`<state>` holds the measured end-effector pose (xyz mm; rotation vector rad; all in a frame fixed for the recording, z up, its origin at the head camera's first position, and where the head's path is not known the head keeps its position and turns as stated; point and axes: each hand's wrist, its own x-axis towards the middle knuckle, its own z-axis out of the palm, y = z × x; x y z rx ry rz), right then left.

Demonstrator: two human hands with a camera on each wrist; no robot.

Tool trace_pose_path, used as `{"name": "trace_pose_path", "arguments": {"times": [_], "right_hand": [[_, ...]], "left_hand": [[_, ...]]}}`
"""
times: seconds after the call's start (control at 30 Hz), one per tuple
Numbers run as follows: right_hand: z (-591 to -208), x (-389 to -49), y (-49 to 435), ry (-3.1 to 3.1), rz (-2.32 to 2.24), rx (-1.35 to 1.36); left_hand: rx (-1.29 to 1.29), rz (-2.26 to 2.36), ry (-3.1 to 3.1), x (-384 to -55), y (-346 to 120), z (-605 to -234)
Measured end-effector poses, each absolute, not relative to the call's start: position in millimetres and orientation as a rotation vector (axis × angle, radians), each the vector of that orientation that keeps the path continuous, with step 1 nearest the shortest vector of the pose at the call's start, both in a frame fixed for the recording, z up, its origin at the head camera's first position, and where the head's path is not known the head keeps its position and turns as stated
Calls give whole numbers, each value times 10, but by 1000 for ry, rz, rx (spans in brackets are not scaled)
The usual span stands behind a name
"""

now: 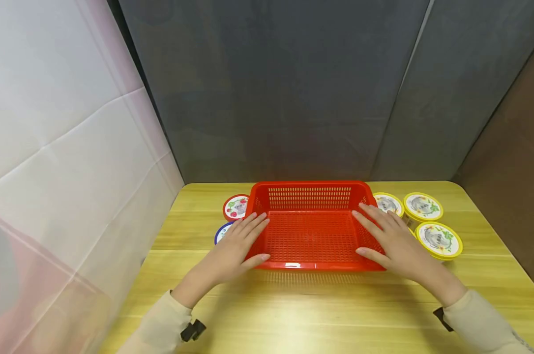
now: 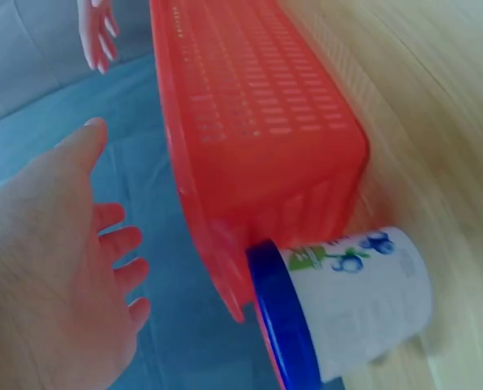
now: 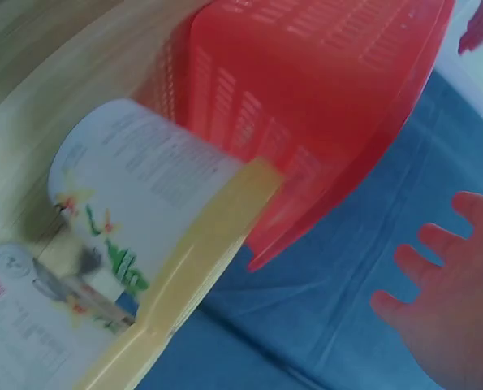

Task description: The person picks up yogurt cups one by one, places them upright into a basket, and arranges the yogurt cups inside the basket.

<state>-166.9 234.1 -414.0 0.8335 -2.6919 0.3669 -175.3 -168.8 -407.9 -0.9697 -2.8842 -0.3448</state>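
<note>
Red basket: upright on the bench, long side facing the person, against the grey backdrop side.
Left hand: released, fingers extended over the basket's left end; wrist view shows a gap to the rim.
Right hand: also released, fingers spread over the right end, apart from the rim.
Blue-lidded tub: upright just beside the basket's left end, partly hidden by the left hand from above; blueberry print. Contact with basket: can't tell.
Red-lidded tub: behind the blue one, also just left of the basket.
Yellow-lidded tubs: clustered right of the basket, three lids plainly visible.
Sleeves: light beige.
</note>
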Motion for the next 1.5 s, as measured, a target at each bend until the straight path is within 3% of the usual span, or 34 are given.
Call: {"name": "trace_pose_path", "arguments": {"times": [0.67, 1.5], "right_hand": [[-4246, -1701, 2834, -2646, 453, 702], [-4561, -1693, 3074, -2791, 478, 568]], "left_hand": [[-810, -392, -2864, -1803, -2022, -4364], [-806, -393, -2861, -1793, -2048, -4416]]}}
